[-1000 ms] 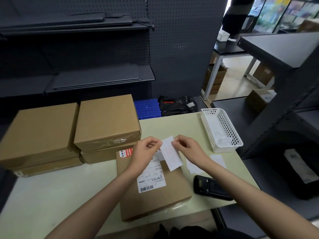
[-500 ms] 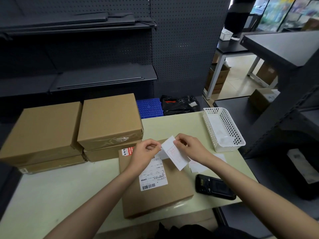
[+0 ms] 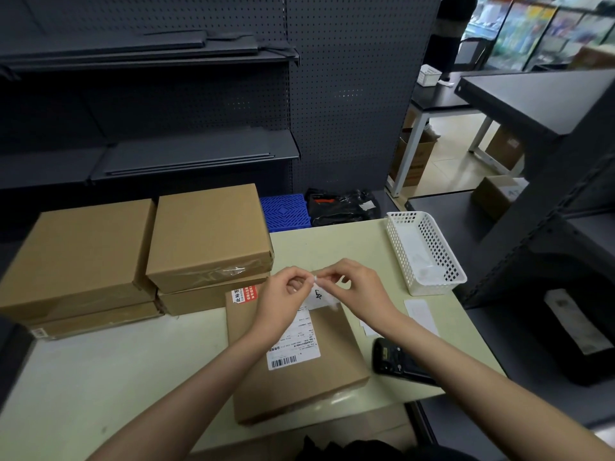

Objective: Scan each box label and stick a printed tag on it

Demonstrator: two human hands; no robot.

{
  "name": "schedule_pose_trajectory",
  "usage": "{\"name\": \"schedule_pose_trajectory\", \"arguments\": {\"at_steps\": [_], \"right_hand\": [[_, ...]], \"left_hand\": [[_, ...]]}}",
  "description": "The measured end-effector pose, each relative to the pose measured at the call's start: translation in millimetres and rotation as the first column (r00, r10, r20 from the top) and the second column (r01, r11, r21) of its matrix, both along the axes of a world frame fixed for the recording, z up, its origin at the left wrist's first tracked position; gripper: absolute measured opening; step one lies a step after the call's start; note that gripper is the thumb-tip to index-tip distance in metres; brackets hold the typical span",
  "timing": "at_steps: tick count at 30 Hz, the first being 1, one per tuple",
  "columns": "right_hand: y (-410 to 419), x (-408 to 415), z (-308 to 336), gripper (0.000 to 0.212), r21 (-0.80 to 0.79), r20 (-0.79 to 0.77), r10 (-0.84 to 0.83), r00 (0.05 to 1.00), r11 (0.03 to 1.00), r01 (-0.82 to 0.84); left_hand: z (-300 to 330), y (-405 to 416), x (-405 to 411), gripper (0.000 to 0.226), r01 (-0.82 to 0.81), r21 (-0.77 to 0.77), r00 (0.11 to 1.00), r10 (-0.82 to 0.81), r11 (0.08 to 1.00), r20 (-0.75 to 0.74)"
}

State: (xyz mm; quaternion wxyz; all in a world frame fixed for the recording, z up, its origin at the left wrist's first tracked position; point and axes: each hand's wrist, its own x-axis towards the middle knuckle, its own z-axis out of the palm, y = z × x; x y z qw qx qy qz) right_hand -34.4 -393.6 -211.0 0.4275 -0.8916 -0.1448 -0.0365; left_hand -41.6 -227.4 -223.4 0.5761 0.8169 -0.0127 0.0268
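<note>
A flat brown box (image 3: 336, 367) lies on the table in front of me, with a white shipping label (image 3: 294, 344) and a red sticker (image 3: 245, 292) on top. Above its far end, my left hand (image 3: 283, 294) and my right hand (image 3: 362, 289) both pinch a small white printed tag (image 3: 319, 298) by its top edge, fingertips almost touching. The tag hangs bent below my fingers. A black handheld scanner (image 3: 397, 362) lies on the table right of the box.
Two stacks of brown boxes (image 3: 206, 237) (image 3: 80, 254) stand at the left back of the pale table (image 3: 100, 377). A white perforated basket (image 3: 424, 251) sits at the right back. Backing papers (image 3: 420, 314) lie near the scanner. Dark shelving surrounds the table.
My hands have come closer together over the box. The tag, held spread and tilted before, now hangs curled under my fingertips.
</note>
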Motion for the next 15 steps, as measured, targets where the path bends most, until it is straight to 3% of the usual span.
{"name": "schedule_pose_trajectory", "arguments": {"at_steps": [7,15], "right_hand": [[0.8,-6.8,3.0,0.007,0.2,-0.134,-0.011,0.991,0.979,0.038],[-16.9,-7.3,-7.1,0.012,0.165,-0.131,-0.139,0.982,0.973,0.16]], "left_hand": [[3.7,-6.5,-5.5,0.01,0.019,0.058,0.997,-0.024,0.998,0.074],[-2.7,-14.4,-5.8,0.006,0.022,0.105,0.996,-0.031,0.994,0.085]]}}
